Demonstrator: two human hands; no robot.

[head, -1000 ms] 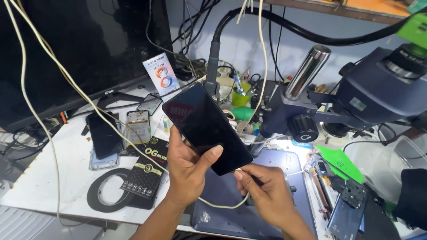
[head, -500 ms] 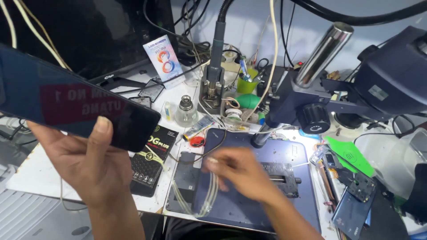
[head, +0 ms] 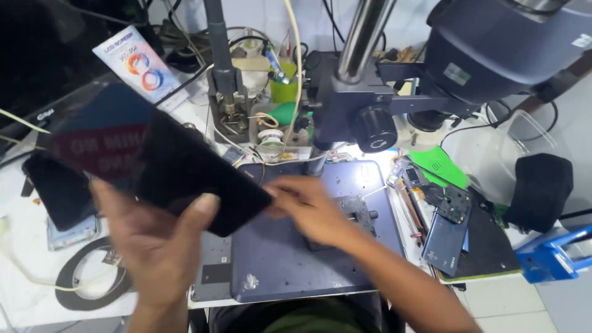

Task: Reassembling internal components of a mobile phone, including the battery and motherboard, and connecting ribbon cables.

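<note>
My left hand (head: 154,246) grips a black phone (head: 179,166) from below, thumb on its dark glass. The phone is held tilted above the desk, and a red sticker covers its far left end. My right hand (head: 308,206) is blurred. Its fingertips meet the phone's near right corner above the blue-grey work mat (head: 290,271). I cannot tell whether those fingers pinch the phone or something small.
A microscope (head: 493,49) on a steel post overhangs the mat's far side. An opened phone (head: 444,240) and loose parts lie on a dark pad at right. Another dark phone (head: 58,191) and a black tape roll (head: 92,287) lie at left. A green cup (head: 283,89) stands behind.
My left hand has brought the phone back from the far left toward the mat. My right hand rose from the mat to the phone's corner. The white cable loop is out of sight.
</note>
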